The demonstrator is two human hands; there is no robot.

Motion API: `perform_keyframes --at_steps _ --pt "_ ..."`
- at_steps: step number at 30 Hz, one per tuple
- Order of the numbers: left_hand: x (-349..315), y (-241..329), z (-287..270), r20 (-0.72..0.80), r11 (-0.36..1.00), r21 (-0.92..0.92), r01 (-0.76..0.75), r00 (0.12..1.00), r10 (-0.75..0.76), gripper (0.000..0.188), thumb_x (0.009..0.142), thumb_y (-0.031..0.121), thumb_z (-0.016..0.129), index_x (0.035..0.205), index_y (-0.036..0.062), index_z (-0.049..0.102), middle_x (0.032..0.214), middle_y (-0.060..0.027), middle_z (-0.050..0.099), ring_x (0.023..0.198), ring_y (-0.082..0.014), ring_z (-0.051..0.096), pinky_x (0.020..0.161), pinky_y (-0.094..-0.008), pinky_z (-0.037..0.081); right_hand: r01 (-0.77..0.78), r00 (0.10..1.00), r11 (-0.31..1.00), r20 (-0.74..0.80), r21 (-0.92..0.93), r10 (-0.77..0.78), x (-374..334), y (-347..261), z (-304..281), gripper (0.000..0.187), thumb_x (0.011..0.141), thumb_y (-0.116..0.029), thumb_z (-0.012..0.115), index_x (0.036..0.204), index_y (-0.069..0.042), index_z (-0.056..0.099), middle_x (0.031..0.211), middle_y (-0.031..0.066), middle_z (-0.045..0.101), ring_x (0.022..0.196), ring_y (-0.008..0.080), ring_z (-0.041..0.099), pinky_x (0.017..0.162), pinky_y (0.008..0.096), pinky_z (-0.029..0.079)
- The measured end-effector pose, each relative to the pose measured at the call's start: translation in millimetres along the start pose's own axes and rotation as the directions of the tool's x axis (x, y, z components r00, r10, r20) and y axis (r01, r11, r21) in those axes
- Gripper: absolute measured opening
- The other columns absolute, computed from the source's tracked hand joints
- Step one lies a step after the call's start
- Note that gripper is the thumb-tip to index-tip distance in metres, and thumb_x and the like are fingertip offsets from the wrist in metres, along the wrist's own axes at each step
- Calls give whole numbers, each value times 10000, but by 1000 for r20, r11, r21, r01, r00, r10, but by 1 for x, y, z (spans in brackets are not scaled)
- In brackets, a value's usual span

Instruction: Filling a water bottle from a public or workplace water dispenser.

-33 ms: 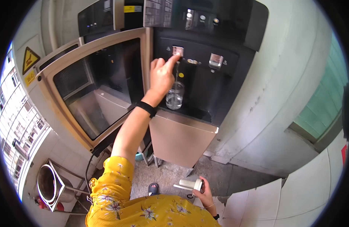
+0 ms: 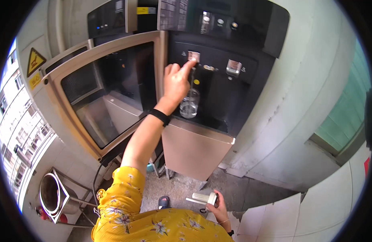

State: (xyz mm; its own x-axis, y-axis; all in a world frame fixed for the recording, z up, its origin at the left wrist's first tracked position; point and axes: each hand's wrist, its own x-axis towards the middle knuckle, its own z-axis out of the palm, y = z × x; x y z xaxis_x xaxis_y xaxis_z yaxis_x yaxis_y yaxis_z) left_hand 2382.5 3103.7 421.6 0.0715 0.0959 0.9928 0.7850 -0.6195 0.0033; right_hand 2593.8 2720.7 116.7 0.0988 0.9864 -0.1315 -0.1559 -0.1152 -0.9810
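My left hand [image 2: 177, 84] reaches up to a water dispenser [image 2: 212, 92], its index finger pressed against the silver tap button [image 2: 193, 55] on the left and its other fingers loosely bent. No object is in that hand. Below the finger a thin stream of water runs into a clear, open-topped bottle [image 2: 189, 107] standing in the dispenser's recess. Down by my waist, my right hand [image 2: 220, 207] is closed around a white bottle lid [image 2: 212, 199] with a perforated strainer tube and a straw-like stick pointing left.
A second silver button [image 2: 234, 67] sits right of the first. On the left, a framed glass door [image 2: 105, 92] stands beside the recess. A metal stand with a round bin [image 2: 52, 193] is at lower left. White tiled surfaces [image 2: 274, 213] lie at lower right, near my right hand.
The whole view has shifted slightly, so the dispenser appears a little farther right. My left finger stays on the button, and my right hand keeps its hold on the lid.
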Motion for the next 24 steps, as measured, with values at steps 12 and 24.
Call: perform_keyframes --at_steps 12,24 --pt "3 9 -9 56 1000 -28 0 998 2 563 780 -61 657 1307 138 658 784 -82 607 832 -284 560 927 -417 473 26 999 1000 26 18 -26 6 20 -12 832 830 36 719 1550 -68 315 1384 137 489 1240 244 542 1021 374 489" --pt "4 11 -10 26 995 -92 24 999 -22 590 779 -94 619 1282 206 694 791 -81 519 835 -327 563 851 -420 490 31 1000 999 2 35 -31 0 17 -10 818 841 31 717 1549 -71 319 1351 126 492 1200 239 556 969 376 529"
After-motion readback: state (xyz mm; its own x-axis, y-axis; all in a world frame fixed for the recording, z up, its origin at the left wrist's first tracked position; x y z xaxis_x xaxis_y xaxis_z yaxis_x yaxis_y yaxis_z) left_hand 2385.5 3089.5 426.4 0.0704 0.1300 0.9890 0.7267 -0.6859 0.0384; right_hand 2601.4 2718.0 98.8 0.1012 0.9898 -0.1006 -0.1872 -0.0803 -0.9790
